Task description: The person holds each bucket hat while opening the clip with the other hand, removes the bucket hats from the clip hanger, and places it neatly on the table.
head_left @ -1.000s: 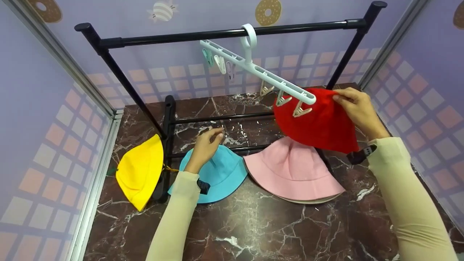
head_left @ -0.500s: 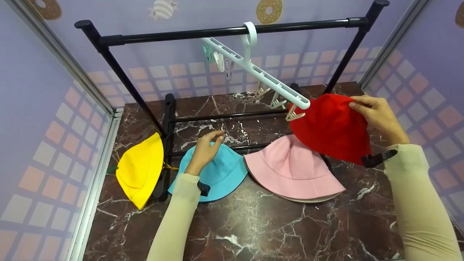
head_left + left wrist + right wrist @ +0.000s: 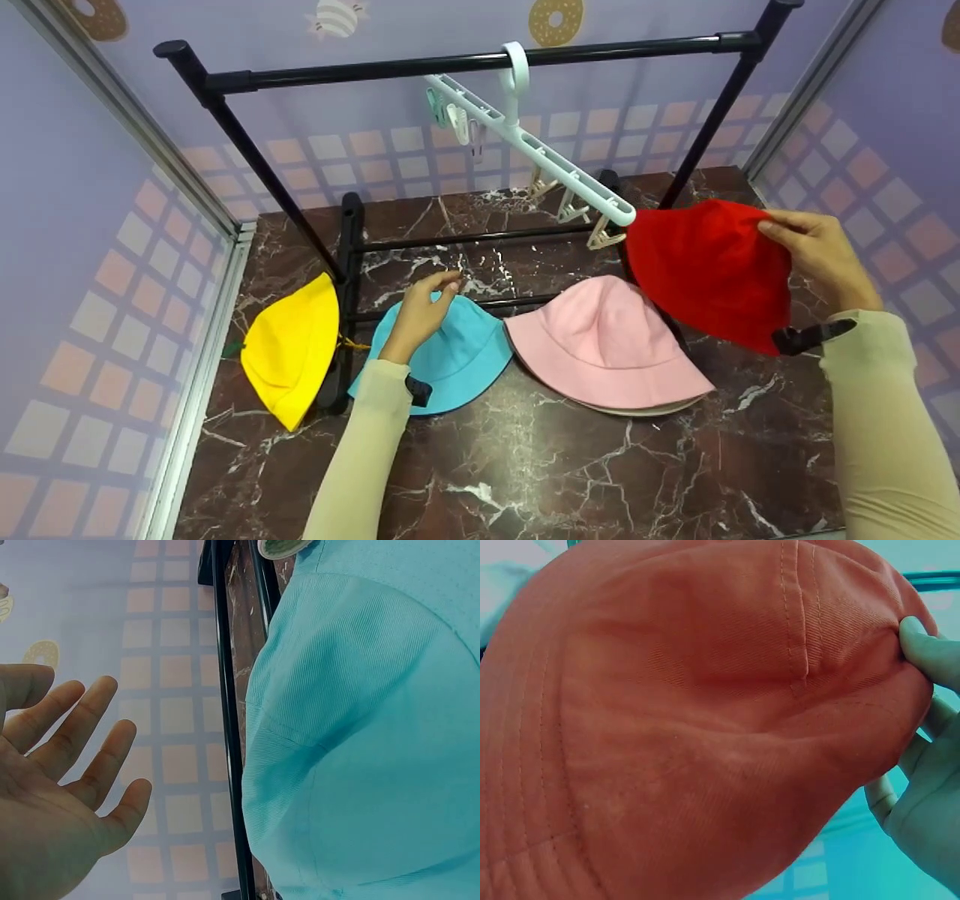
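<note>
My right hand pinches the crown of a red bucket hat between thumb and fingers, holding it up at the right of the rack. In the right wrist view the same hat fills most of the frame, the thumb pressed into its cloth. Over a light blue bucket hat hovers my left hand, holding nothing. The left wrist view shows its fingers spread loosely, apart from the blue hat. A pale hanger with several small clips hangs from the rack's top bar.
The black rack stands on a dark marbled surface. A pink bucket hat lies at its front right, another pale brim showing beneath. A yellow hat leans by the left foot. Patterned walls enclose the sides and back.
My right hand has carried the red hat rightward and slightly down, away from the hanger's clips. The hanger has swung a little. My left hand stays almost where it was.
</note>
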{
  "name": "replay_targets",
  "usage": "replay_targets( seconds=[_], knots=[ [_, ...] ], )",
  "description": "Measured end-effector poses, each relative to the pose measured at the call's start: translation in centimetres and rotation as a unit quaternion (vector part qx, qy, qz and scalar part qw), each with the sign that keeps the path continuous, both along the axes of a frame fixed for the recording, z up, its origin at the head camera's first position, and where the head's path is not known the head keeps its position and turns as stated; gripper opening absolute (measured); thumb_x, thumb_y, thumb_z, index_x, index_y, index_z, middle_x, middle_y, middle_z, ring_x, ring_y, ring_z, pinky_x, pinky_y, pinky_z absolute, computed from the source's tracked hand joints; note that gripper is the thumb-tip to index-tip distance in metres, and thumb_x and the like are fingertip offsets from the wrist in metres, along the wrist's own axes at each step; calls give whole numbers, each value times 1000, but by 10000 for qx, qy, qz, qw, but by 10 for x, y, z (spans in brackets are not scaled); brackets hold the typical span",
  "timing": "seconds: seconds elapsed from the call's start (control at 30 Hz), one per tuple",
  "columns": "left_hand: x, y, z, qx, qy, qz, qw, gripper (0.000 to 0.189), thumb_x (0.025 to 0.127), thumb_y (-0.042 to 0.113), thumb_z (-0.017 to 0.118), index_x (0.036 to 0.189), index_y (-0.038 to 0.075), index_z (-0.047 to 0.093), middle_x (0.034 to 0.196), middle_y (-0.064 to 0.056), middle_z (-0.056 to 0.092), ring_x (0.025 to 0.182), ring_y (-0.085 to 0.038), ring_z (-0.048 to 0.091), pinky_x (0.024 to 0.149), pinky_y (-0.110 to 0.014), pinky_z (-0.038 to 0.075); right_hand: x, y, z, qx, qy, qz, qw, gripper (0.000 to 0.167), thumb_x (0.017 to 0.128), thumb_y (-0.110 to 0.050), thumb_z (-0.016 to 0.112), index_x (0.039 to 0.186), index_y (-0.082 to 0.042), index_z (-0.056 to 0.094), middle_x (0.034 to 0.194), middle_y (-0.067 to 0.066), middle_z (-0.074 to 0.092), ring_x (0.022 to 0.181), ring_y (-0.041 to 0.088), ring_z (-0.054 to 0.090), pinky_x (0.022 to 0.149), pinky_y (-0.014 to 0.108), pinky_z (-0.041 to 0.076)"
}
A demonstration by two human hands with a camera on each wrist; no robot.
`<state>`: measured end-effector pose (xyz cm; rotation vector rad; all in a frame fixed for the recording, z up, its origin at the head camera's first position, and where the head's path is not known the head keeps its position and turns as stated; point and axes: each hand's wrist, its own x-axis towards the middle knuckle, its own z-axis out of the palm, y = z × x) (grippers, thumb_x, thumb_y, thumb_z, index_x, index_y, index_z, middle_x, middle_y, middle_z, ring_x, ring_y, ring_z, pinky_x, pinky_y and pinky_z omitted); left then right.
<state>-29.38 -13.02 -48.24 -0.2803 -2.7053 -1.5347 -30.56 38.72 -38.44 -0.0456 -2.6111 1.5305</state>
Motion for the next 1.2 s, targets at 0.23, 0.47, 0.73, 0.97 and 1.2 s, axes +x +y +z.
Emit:
replay_targets(
  seconds=[0.23, 0.47, 0.73, 0.97, 1.2],
  knots=[
    [1, -3, -3, -46, -10, 26, 10000, 35, 101, 21, 50, 132, 7, 58, 132, -12, 59, 122, -29, 53, 103, -44, 42, 3, 22, -13, 55, -373, -139, 9992, 28, 92, -31, 64, 119, -28, 69, 88, -31, 63, 76, -8, 56, 63, 11, 47],
    [1, -3, -8, -70, -47, 45, 10000, 35, 100, 20, 51, 131, 5, 57, 132, -13, 59, 123, -30, 53, 105, -45, 41, 5, 43, -39, 128, -525, -265, 9982, 34, 92, -35, 64, 124, -24, 66, 92, -37, 58, 86, -13, 52, 71, 6, 43],
    [0, -3, -12, -43, -83, 46, 9999, 34, 100, 19, 52, 131, 6, 58, 129, -14, 61, 123, -30, 53, 105, -47, 41, 6, 63, -64, -318, -733, -609, 9949, 31, 91, -33, 65, 121, -26, 68, 83, -38, 56, 79, -16, 52, 68, 4, 45],
    [0, -3, -16, -108, -133, 38, 9998, 35, 101, 21, 51, 131, 6, 58, 130, -14, 60, 123, -30, 53, 106, -48, 40, 9, 72, -77, 327, -739, -1183, 9897, 59, 93, -40, 59, 137, -2, 49, 101, -31, 57, 85, -18, 46, 70, 0, 41],
    [2, -3, -17, -59, -242, 66, 9997, 34, 101, 22, 51, 131, 8, 58, 128, -12, 61, 123, -29, 54, 104, -45, 43, 14, 81, -91, 464, -1111, -1468, 9818, 62, 96, -39, 53, 139, 5, 43, 108, -21, 63, 84, -12, 49, 69, 3, 40]
  ],
)
